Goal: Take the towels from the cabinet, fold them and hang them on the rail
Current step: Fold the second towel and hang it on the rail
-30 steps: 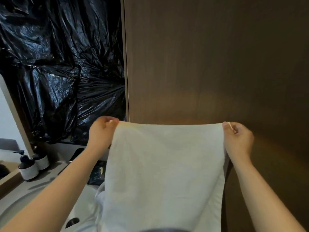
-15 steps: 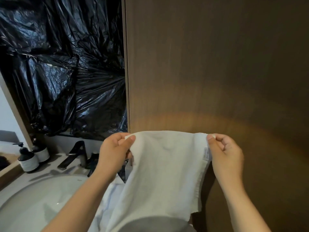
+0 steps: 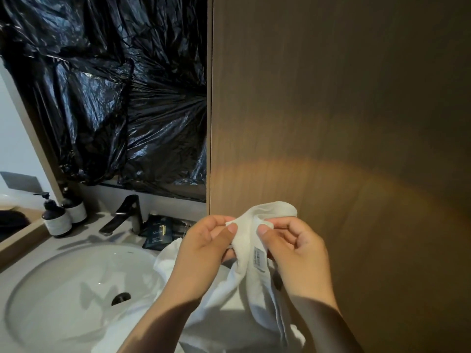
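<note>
A white towel [image 3: 248,284] hangs folded lengthwise between my hands, in front of the brown wooden cabinet door [image 3: 331,110]. My left hand [image 3: 206,248] pinches one top corner with thumb and fingers. My right hand [image 3: 297,248] pinches the other top corner right beside it, so the two corners almost meet. A small label shows on the towel's edge under my right thumb. The towel's lower part drops past the sink's rim and out of view. No rail is in view.
A round white sink [image 3: 51,301] with a dark tap [image 3: 127,212] lies at the lower left. Two dark pump bottles [image 3: 54,220] stand on the counter. Dark sachets [image 3: 158,233] lie behind the sink. Black plastic sheeting [image 3: 102,85] covers the wall above.
My hands came down and together, bringing the towel's two top corners from spread wide to nearly touching; the towel now hangs folded in half.
</note>
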`<action>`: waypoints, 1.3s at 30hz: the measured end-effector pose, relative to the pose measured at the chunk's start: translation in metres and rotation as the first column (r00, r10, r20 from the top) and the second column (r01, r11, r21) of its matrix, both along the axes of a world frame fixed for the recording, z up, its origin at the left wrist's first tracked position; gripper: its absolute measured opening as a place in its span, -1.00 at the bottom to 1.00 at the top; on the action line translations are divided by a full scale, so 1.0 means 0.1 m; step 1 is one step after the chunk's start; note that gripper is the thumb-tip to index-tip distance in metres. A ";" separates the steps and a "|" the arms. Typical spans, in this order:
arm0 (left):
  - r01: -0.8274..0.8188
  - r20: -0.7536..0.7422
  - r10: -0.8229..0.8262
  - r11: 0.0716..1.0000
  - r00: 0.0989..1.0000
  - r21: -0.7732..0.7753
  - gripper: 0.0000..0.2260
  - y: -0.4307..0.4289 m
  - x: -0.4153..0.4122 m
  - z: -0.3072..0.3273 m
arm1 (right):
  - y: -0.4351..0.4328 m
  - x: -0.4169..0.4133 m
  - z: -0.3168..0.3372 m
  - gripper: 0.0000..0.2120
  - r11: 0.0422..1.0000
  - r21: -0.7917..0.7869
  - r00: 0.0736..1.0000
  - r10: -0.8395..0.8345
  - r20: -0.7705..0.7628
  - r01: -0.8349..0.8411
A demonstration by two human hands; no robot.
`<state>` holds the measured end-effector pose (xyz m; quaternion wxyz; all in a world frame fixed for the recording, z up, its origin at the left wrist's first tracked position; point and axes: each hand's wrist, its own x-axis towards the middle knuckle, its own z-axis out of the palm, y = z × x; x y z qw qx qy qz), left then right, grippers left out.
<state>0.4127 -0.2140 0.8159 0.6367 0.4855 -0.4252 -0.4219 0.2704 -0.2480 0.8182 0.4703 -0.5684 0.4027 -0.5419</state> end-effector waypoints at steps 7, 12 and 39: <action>0.079 -0.119 -0.078 0.997 0.990 0.010 -0.86 0.11 0.03 -0.13 | 0.05 0.03 0.00 -0.95 0.988 0.097 0.992 0.120 0.045 -0.124; 0.185 -0.255 -0.187 0.982 0.949 -0.033 -0.78 0.18 0.10 -0.17 | 0.08 0.02 -0.05 -0.81 0.972 0.090 0.971 0.204 0.126 -0.216; 0.007 -0.131 -0.008 1.000 0.991 -0.005 -0.86 0.28 0.02 -0.23 | 0.08 0.01 -0.13 -0.63 0.994 -0.044 0.981 0.090 -0.172 -0.099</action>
